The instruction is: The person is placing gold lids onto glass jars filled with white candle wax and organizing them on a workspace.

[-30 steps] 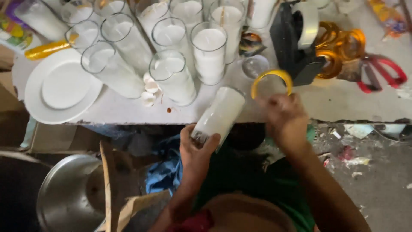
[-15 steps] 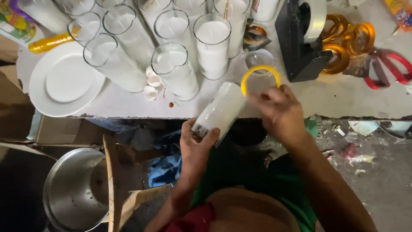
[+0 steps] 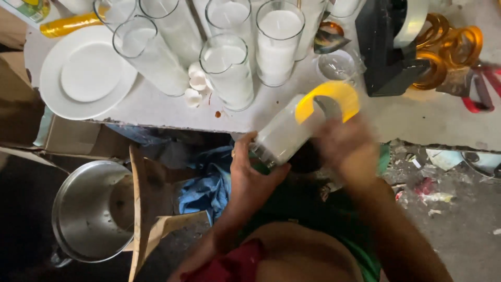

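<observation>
Left hand (image 3: 250, 180): grip clamped round the lower end of a glass candle (image 3: 284, 137), which lies tilted over the near edge of the surface (image 3: 156, 112), its upper end toward the far side

Right hand (image 3: 347, 149): blurred; grip closed on a yellow tape roll (image 3: 334, 96) held against the upper end of the glass candle

On the surface, far side: cluster of tall glasses filled with white wax (image 3: 279, 44), standing upright, close together

White plate (image 3: 86, 73): left part of the surface, flat, just beside the glasses

Small white wax lumps (image 3: 195, 83): between two glasses, near the plate

Small clear glass cup (image 3: 337, 65): behind the tape roll, beside the black tape dispenser (image 3: 389, 49)

Gold ribbon rolls (image 3: 443, 49): right of the dispenser, touching it

Red-handled scissors (image 3: 482, 89): right edge, partly out of view

Below the surface, left: metal pot (image 3: 88, 211) on the floor, cardboard pieces (image 3: 143, 209) leaning just beside it; blue cloth (image 3: 209, 185) near the left wrist
</observation>
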